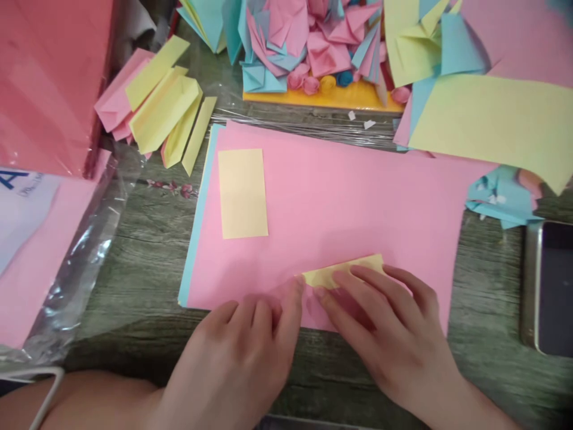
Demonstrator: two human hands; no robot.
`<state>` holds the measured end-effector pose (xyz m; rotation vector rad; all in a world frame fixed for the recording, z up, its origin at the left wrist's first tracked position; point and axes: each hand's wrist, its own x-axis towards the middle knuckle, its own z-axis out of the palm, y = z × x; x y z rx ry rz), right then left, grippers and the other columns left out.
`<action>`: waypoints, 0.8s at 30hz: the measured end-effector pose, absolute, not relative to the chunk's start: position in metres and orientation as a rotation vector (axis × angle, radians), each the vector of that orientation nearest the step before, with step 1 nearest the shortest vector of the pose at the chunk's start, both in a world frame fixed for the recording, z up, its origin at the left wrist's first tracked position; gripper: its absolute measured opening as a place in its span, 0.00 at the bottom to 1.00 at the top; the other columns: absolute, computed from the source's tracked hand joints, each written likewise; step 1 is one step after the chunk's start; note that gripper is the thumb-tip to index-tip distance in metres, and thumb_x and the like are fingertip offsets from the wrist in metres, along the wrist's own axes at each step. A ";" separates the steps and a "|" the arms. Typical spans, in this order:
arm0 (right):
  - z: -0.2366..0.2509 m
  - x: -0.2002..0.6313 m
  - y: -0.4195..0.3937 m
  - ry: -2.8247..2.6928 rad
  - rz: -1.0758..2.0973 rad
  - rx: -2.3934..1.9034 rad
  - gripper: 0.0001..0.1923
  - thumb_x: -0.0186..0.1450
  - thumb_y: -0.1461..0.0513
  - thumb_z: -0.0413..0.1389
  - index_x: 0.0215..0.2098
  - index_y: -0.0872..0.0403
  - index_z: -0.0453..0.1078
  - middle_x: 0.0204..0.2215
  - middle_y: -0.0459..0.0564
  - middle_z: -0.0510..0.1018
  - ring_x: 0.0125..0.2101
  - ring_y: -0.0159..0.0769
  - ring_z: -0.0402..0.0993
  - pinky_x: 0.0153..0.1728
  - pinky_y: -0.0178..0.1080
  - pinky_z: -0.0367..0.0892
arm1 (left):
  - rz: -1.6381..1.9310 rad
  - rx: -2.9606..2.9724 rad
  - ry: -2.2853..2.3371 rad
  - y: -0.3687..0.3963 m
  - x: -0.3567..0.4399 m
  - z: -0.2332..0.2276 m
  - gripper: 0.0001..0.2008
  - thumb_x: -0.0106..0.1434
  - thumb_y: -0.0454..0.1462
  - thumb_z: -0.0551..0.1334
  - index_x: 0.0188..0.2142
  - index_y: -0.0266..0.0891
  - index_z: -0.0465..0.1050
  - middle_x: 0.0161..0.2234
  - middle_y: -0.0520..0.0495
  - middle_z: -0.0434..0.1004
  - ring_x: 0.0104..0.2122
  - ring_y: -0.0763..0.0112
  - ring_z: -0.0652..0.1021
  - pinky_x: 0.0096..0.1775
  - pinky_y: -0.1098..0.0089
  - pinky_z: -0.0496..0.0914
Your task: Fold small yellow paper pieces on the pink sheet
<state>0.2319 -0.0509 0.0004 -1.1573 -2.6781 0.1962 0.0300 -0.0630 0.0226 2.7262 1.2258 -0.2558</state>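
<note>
A narrow folded strip of yellow paper (364,263) lies slantwise near the front edge of a pink sheet (358,191). My left hand (248,343) has its index fingertip at the strip's left end, the other fingers curled in; its thumb is hidden. Across the strip's middle and right part rests my right hand (389,328), fingers spread and laid on the paper, thumb tip just below its lower edge. A flat pale yellow rectangle of paper (243,193) lies on the left part of the pink sheet. Under that sheet a blue sheet (197,233) shows along the left edge.
Folded yellow and pink papers (165,110) lie at upper left, beside a red pack (49,83) and clear plastic wrap (85,257). Pink and blue folded pieces (308,36) are heaped at the back, behind thin wires (308,132). A phone (555,286) is at right.
</note>
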 end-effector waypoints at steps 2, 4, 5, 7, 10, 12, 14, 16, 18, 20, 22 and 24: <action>0.000 0.230 -0.052 -2.665 0.173 -1.167 0.12 0.63 0.67 0.48 0.42 0.53 0.70 0.42 0.52 0.73 0.48 0.43 0.62 0.48 0.50 0.57 | -0.269 2.724 1.236 -0.064 0.031 0.023 0.32 0.46 0.24 0.53 0.54 0.26 0.61 0.20 0.53 0.66 0.18 0.69 0.70 0.18 0.68 0.66; -0.001 0.230 -0.053 -2.660 0.146 -1.164 0.13 0.63 0.67 0.48 0.42 0.53 0.70 0.42 0.52 0.73 0.48 0.43 0.62 0.48 0.50 0.56 | -0.286 2.725 1.246 -0.065 0.031 0.023 0.32 0.47 0.24 0.54 0.54 0.26 0.60 0.19 0.53 0.67 0.17 0.69 0.70 0.18 0.69 0.65; -0.001 0.230 -0.054 -2.659 0.133 -1.161 0.13 0.63 0.67 0.48 0.42 0.54 0.70 0.43 0.52 0.73 0.48 0.42 0.62 0.48 0.50 0.56 | -0.289 2.726 1.253 -0.064 0.031 0.023 0.32 0.47 0.23 0.54 0.54 0.26 0.60 0.19 0.53 0.67 0.17 0.69 0.71 0.18 0.69 0.65; -0.003 0.231 -0.055 -2.671 0.135 -1.150 0.13 0.63 0.67 0.48 0.43 0.53 0.70 0.45 0.52 0.72 0.48 0.42 0.61 0.49 0.50 0.55 | -0.282 2.719 1.265 -0.062 0.030 0.022 0.31 0.48 0.23 0.54 0.54 0.28 0.61 0.19 0.53 0.68 0.18 0.70 0.71 0.18 0.70 0.65; -0.004 0.236 -0.055 -2.656 0.166 -1.163 0.14 0.62 0.68 0.50 0.43 0.50 0.70 0.48 0.50 0.70 0.50 0.43 0.59 0.50 0.50 0.54 | -0.229 2.708 1.260 -0.058 0.029 0.019 0.26 0.51 0.25 0.55 0.51 0.32 0.64 0.20 0.53 0.70 0.19 0.70 0.73 0.20 0.71 0.65; -0.005 0.240 -0.054 -2.636 0.145 -1.205 0.16 0.61 0.69 0.51 0.44 0.47 0.70 0.49 0.50 0.69 0.50 0.44 0.58 0.49 0.51 0.55 | -0.163 2.730 1.266 -0.058 0.029 0.017 0.21 0.55 0.27 0.56 0.49 0.33 0.66 0.21 0.52 0.70 0.20 0.70 0.73 0.21 0.70 0.66; -0.006 0.244 -0.052 -2.635 0.127 -1.234 0.18 0.60 0.70 0.51 0.46 0.46 0.69 0.49 0.50 0.69 0.50 0.44 0.58 0.48 0.51 0.56 | -0.107 2.761 1.259 -0.061 0.031 0.016 0.17 0.57 0.28 0.55 0.47 0.31 0.66 0.22 0.51 0.71 0.21 0.69 0.73 0.22 0.68 0.68; -0.007 0.246 -0.048 -2.655 0.157 -1.241 0.20 0.61 0.70 0.50 0.48 0.46 0.67 0.49 0.51 0.68 0.49 0.44 0.58 0.47 0.51 0.58 | -0.081 2.751 1.198 -0.066 0.034 0.015 0.15 0.58 0.28 0.54 0.46 0.30 0.66 0.24 0.50 0.71 0.23 0.68 0.73 0.23 0.66 0.69; -0.009 0.248 -0.044 -2.665 0.240 -1.220 0.21 0.62 0.69 0.49 0.50 0.46 0.66 0.49 0.51 0.68 0.49 0.42 0.58 0.47 0.49 0.60 | -0.040 2.685 1.137 -0.071 0.037 0.015 0.14 0.59 0.28 0.52 0.45 0.31 0.67 0.24 0.50 0.71 0.24 0.67 0.73 0.25 0.66 0.69; -0.009 0.250 -0.039 -2.664 0.354 -1.174 0.21 0.62 0.70 0.49 0.51 0.46 0.65 0.49 0.51 0.68 0.50 0.41 0.57 0.48 0.47 0.60 | 0.042 2.590 1.056 -0.072 0.039 0.016 0.12 0.61 0.30 0.51 0.43 0.35 0.68 0.26 0.50 0.71 0.25 0.68 0.73 0.28 0.66 0.70; -0.008 0.253 -0.035 -2.680 0.455 -1.110 0.22 0.61 0.70 0.50 0.51 0.46 0.66 0.50 0.49 0.68 0.51 0.40 0.56 0.49 0.48 0.59 | 0.135 2.517 0.987 -0.069 0.039 0.017 0.11 0.62 0.31 0.50 0.40 0.38 0.68 0.28 0.50 0.71 0.28 0.69 0.72 0.31 0.66 0.69; -0.005 0.257 -0.033 -2.717 0.528 -1.034 0.22 0.60 0.71 0.51 0.50 0.45 0.66 0.51 0.48 0.68 0.53 0.41 0.55 0.51 0.50 0.57 | 0.187 2.506 0.998 -0.061 0.038 0.017 0.11 0.63 0.32 0.50 0.41 0.38 0.68 0.33 0.48 0.70 0.32 0.67 0.71 0.34 0.64 0.69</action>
